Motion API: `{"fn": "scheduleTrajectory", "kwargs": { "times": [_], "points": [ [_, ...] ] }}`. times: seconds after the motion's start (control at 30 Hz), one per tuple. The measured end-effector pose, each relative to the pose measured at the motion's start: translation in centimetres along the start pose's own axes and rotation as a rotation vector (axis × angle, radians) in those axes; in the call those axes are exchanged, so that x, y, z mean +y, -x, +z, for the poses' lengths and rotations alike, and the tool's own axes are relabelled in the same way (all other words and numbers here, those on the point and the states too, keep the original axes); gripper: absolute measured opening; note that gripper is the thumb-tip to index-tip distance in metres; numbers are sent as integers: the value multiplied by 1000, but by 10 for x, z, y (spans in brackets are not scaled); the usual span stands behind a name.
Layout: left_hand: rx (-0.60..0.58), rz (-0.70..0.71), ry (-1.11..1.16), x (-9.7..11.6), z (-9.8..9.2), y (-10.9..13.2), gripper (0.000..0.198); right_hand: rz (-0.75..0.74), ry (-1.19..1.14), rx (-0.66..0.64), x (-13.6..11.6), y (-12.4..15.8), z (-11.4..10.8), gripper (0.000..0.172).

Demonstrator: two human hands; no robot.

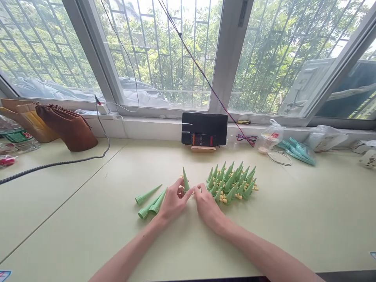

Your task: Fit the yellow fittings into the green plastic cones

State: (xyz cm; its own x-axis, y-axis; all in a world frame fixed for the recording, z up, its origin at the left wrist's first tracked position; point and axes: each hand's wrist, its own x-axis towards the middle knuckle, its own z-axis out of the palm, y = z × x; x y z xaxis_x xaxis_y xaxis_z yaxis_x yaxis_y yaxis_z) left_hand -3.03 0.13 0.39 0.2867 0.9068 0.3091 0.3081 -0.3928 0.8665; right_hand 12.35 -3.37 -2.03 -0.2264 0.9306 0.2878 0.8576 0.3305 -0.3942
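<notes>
My left hand [173,201] pinches a green cone-shaped spike [185,180] that points up, its base between the fingers. My right hand [207,205] is closed right beside it, fingertips meeting the left hand at the spike's base, where a small yellow part shows. Just right of my hands stands a packed cluster of several upright green spikes with yellow fittings [232,182]. Three loose green spikes [149,199] lie flat on the table to the left of my left hand.
A dark tablet on a stand [204,129] faces me at the window sill. A brown pouch [69,127], a black cable [53,164] and a bottle sit at the left. Plastic bags with teal parts [296,150] lie at the right. The pale table [293,219] spreads around.
</notes>
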Motion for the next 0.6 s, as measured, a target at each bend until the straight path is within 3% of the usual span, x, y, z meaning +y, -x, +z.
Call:
{"fn": "scheduleTrajectory", "kwargs": {
  "times": [0.2,0.5,0.6],
  "points": [
    [-29,-20,61,3,0,2,29,-94,-78,-9,0,10,-4,39],
    [-75,-113,210,11,4,1,26,-70,-108,-90,5,12,-11,24],
    [-82,-123,256,10,7,1,26,-75,-164,-52,7,11,-10,19]
  ]
}}
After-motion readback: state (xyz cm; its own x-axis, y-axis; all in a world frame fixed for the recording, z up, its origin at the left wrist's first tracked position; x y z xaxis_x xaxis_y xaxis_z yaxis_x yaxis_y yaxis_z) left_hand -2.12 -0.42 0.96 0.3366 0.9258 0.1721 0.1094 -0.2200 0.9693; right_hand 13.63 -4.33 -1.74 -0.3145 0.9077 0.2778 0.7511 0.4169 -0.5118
